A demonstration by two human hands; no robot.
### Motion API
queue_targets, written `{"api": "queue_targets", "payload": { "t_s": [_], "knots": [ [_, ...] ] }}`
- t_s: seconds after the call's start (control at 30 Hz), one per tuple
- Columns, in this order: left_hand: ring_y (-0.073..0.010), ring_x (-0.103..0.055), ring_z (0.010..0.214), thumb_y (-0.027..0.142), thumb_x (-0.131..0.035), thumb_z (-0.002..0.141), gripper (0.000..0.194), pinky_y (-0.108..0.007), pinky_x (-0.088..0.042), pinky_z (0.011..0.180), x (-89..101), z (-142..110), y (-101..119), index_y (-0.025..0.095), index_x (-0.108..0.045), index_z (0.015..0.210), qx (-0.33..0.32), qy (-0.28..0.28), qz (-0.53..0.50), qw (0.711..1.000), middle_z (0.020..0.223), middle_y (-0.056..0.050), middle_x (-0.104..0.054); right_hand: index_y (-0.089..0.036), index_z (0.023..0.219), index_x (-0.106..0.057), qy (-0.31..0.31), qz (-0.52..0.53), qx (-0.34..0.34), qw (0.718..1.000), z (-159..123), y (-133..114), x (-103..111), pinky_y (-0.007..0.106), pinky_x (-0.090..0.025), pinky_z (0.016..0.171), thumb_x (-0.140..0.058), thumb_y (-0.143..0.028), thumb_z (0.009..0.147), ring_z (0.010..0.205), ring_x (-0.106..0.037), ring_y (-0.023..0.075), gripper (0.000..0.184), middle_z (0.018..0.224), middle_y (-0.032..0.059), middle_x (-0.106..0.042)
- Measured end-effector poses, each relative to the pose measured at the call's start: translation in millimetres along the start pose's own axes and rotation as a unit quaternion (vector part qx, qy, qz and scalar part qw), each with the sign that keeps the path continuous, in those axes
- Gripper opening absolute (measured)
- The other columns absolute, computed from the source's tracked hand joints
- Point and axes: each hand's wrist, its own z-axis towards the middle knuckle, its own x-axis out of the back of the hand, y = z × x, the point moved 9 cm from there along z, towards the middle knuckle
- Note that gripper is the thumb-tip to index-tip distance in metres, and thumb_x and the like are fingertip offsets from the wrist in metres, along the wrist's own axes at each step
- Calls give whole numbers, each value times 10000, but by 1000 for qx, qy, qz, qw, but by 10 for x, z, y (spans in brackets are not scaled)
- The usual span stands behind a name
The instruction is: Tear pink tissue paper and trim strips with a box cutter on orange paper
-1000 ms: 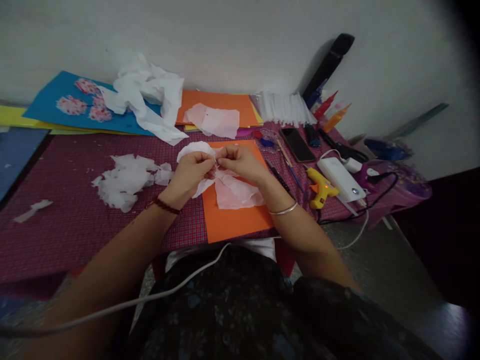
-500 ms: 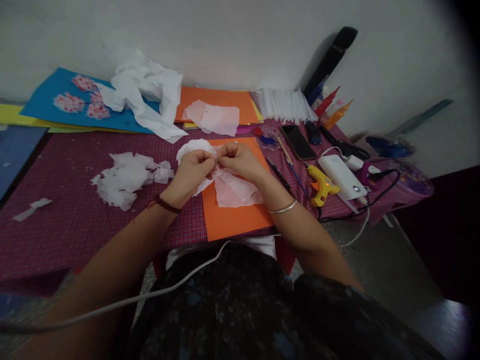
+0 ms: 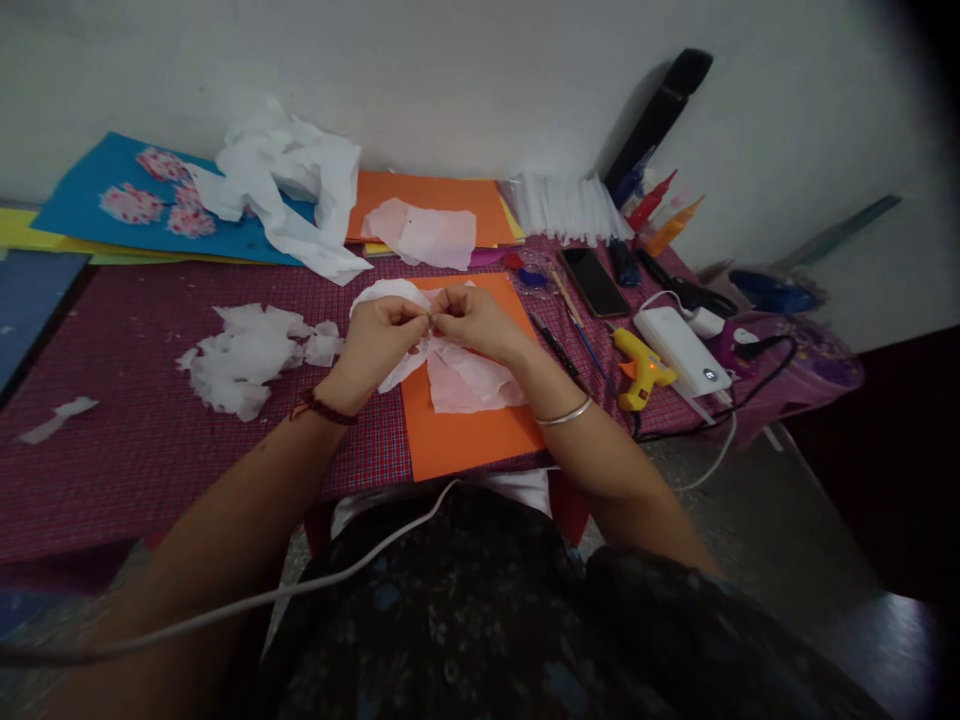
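My left hand (image 3: 381,342) and my right hand (image 3: 480,322) meet fingertip to fingertip above an orange sheet (image 3: 472,442). Both are closed in a pinch; the tiny thing between them is too small and hidden to name. White tissue paper (image 3: 391,290) lies under and behind my left hand, partly covered by it. Below my right hand, folded pale pink tissue paper (image 3: 471,384) rests on the orange sheet. A pile of torn white tissue scraps (image 3: 244,360) sits left of my left hand.
At the back, crumpled white tissue (image 3: 330,200) overlaps a blue sheet (image 3: 82,205) with pink-and-white speckled clumps. A yellow glue gun (image 3: 641,368), white power bank (image 3: 681,350), phone (image 3: 595,283), brush (image 3: 589,345) and clear bag of white sticks (image 3: 562,208) occupy the right. A cable crosses my lap.
My pinched fingertips have drawn slightly closer together, hiding more of what lies between them. The whole view has shifted a little; the papers and tools have kept their places.
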Motion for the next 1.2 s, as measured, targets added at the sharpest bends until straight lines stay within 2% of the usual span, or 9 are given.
{"api": "queue_targets", "payload": {
  "t_s": [0.17, 0.33, 0.43, 0.53, 0.63, 0.8, 0.9, 1.0, 1.2],
  "knots": [
    [-91, -562, 533, 43, -651, 744, 157, -205, -462, 529, -14, -34, 63, 160, -675, 642, -7, -1, -10, 1000, 612, 5, -644, -185, 721, -561, 6, 57, -9, 998, -6, -7, 4, 232, -374, 580, -606, -72, 765, 592, -477, 76, 129, 638, -57, -560],
    [-84, -562, 517, 46, -616, 763, 177, -200, -470, 526, -16, 1, 22, 164, -676, 645, -9, 0, -32, 999, 602, 6, -646, -184, 720, -573, -3, 68, -15, 998, -17, 0, 6, 215, -386, 568, -613, -73, 761, 597, -491, 71, 126, 640, -53, -586],
    [-77, -568, 513, 90, -609, 820, 186, -202, -478, 529, -45, 17, -18, 160, -693, 669, 4, -18, -69, 997, 638, -8, -670, -189, 719, -576, 2, 69, -12, 998, -8, 11, 30, 223, -396, 578, -633, -93, 773, 608, -507, 76, 124, 645, -44, -602],
    [-74, -570, 526, 94, -655, 800, 119, -198, -479, 539, -71, 17, -36, 157, -701, 711, 15, -36, -95, 995, 644, -4, -667, -192, 743, -591, 1, 73, -13, 997, -5, 18, 39, 234, -426, 611, -655, -126, 789, 635, -533, 85, 103, 670, -35, -626],
    [-73, -566, 540, 82, -703, 758, 104, -190, -463, 531, -44, 12, -18, 156, -681, 689, 8, -26, -79, 997, 639, -1, -658, -193, 741, -596, -8, 59, -11, 998, -16, -1, 32, 238, -426, 618, -679, -144, 789, 650, -538, 87, 108, 689, -28, -641],
    [-75, -548, 521, 126, -717, 786, 143, -197, -443, 499, -24, -2, 7, 156, -677, 652, 9, -12, -36, 999, 636, -9, -655, -182, 767, -631, -21, 55, 7, 998, -35, -76, 49, 257, -457, 679, -661, -171, 813, 691, -569, 101, 56, 717, -15, -653],
    [-78, -536, 507, 113, -701, 783, 152, -201, -428, 486, -21, -15, 10, 155, -683, 638, 17, -5, -21, 1000, 619, -9, -645, -180, 745, -618, -19, 23, 21, 999, -45, -111, 57, 268, -415, 641, -636, -152, 798, 658, -533, 104, 62, 698, -17, -629],
    [-82, -527, 507, 71, -663, 758, 159, -204, -435, 497, -18, -27, 3, 159, -675, 625, 25, 2, -18, 1000, 605, 0, -631, -197, 698, -568, 10, -42, 48, 998, -58, -152, 77, 278, -368, 620, -614, -139, 788, 639, -483, 109, 117, 662, -33, -572],
    [-97, -521, 522, 37, -653, 703, 153, -224, -423, 518, -5, -35, 13, 171, -663, 630, 8, 14, 14, 1000, 605, 21, -608, -218, 723, -529, 33, -163, 87, 982, -86, -210, 15, 303, -344, 654, -618, -122, 773, 669, -488, 133, 140, 683, -35, -571]
  ]
}}
